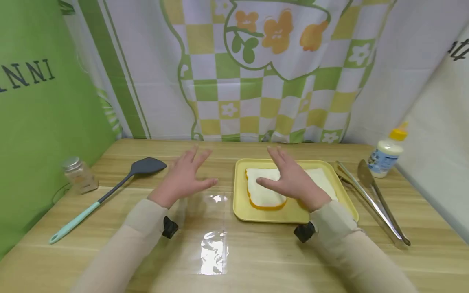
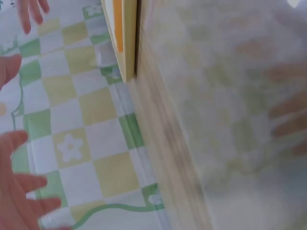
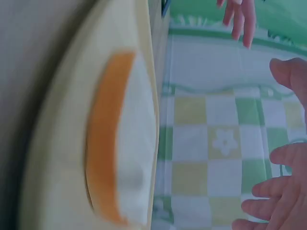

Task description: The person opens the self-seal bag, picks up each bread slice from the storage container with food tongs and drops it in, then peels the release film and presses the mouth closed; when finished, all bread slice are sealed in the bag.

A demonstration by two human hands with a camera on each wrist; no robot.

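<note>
Both hands hover over the table with nothing in them. My left hand (image 1: 185,177) has its fingers spread, above a clear shiny sheet (image 1: 214,248) on the wood and right of the spatula's dark head. My right hand (image 1: 293,179), its fingers extended, is over a yellow tray (image 1: 242,213). On that tray lies a white bread slice (image 1: 264,191) with an orange-brown crust; a second pale slice (image 1: 324,181) is partly hidden behind the hand. In the right wrist view the crusted slice (image 3: 136,158) shows close up beside the right hand (image 3: 283,191).
At left stand a spice jar (image 1: 80,175) with a metal lid and a spatula (image 1: 115,191) with a mint handle. Right of the tray lie metal tongs (image 1: 381,203). A squeeze bottle (image 1: 386,154) with a yellow cap stands at the back right, near the curtain (image 1: 253,106).
</note>
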